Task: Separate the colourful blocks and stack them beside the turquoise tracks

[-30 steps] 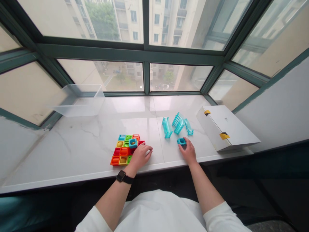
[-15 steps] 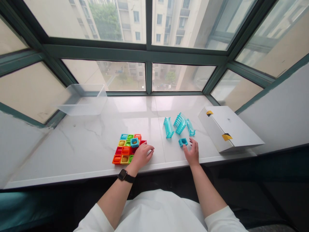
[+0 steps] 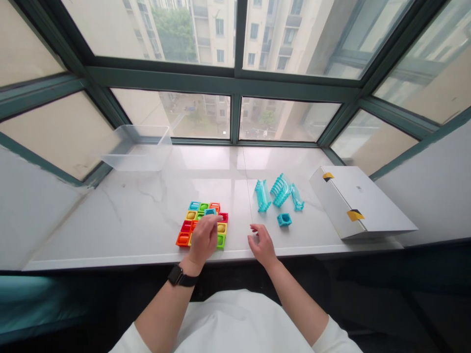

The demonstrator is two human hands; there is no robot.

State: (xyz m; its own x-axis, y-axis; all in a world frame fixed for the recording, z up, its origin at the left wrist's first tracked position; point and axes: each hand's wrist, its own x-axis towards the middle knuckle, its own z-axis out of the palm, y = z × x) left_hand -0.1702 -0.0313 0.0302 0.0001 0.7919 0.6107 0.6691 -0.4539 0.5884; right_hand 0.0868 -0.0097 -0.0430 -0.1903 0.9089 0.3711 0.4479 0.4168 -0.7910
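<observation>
On the white sill lies a flat grid of coloured building blocks (image 3: 183, 239) in red, orange, yellow, green and blue. A blue block (image 3: 209, 212) sits raised on top of the grid. My left hand (image 3: 204, 238) is over the grid with its fingers closed at this blue block, and hides part of both. My right hand (image 3: 262, 245) is held just right of the grid, fingers apart and slightly curled, with nothing in it. A second blue block (image 3: 284, 219) rests on the sill to the right of that hand.
Behind the second block lie three clear turquoise track pieces: a straight one (image 3: 262, 195), a curved one (image 3: 281, 190) and a small one (image 3: 297, 197). A white box (image 3: 362, 201) stands at the right. A clear plastic bin (image 3: 138, 163) is at the back left, by the window.
My right hand has moved left, away from the loose blue block, which stays on the sill. My left hand has shifted left and up against the raised blue block.
</observation>
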